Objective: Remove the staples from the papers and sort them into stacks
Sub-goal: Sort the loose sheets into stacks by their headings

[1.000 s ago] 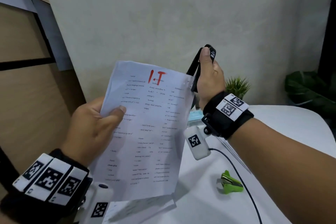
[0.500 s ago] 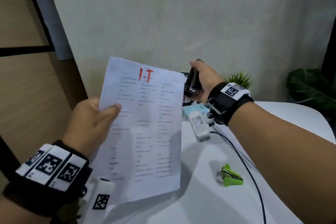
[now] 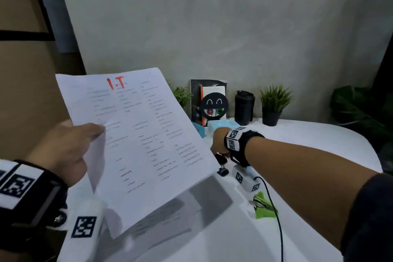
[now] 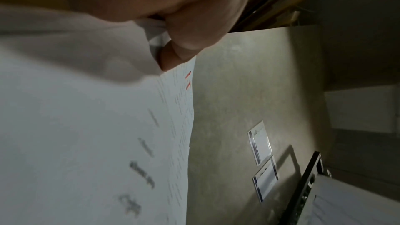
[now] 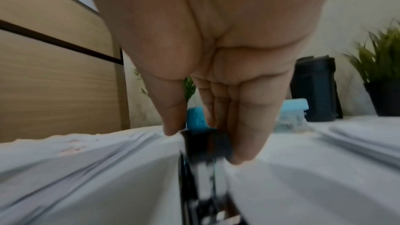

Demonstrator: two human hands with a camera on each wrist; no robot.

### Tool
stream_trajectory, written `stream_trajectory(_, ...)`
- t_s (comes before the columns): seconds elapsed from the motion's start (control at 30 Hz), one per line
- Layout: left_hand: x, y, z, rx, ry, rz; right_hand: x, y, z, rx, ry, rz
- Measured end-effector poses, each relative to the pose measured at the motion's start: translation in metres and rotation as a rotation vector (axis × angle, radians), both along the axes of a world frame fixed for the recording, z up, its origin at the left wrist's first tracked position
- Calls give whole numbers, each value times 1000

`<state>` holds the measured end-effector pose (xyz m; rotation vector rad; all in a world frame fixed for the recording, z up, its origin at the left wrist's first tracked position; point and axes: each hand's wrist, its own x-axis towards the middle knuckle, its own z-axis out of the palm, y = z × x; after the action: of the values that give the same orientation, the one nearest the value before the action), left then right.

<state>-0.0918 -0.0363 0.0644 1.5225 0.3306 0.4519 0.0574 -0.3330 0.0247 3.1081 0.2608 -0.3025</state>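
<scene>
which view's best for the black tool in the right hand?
Right wrist: the black tool fills the centre, pinched by the right hand, though blurred. Head view shows only its lower end past the paper's edge. Left wrist view doesn't show it.

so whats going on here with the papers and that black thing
A person is sorting papers at a white table. The left hand holds up a printed sheet marked "I.T" in red, thumb on its front. The right hand reaches down beside it and pinches the top of a black stapler-like tool just above the table; whether it touches the table is unclear. A green staple remover lies unused on the table near the right forearm, and more papers lie flat below.
</scene>
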Motion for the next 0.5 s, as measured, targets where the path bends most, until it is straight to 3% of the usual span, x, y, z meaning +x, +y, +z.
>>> stream_trajectory(0.03, 6, 1, -4, 3, 34, 8, -2, -4, 13, 139, 3, -29)
stream_trajectory(0.1, 26, 5, -17, -38, 86, -11, -13, -20, 40, 658, 37, -113)
stream_trajectory(0.17, 30, -15, -12, -102, 82, -58, -43, -40, 66, 1160, 218, -169)
stream_trajectory(0.2, 19, -38, 1, -161, 52, -101, -61, -53, 73, 1284, 276, -134)
stream_trajectory(0.27, 11, -79, 17, -257, 13, -213, -87, -81, 72, 1289, 243, -31)
stream_trajectory(0.37, 10, -124, 21, -205, 53, -383, -99, -137, 54, 1333, 65, -151)
stream_trajectory(0.43, 7, -136, 21, 65, 167, -443, -99, -177, 43, 1364, -42, -294)
stream_trajectory(0.5, 7, -136, 17, 484, 313, -463, -89, -226, 30, 1317, -142, -430)
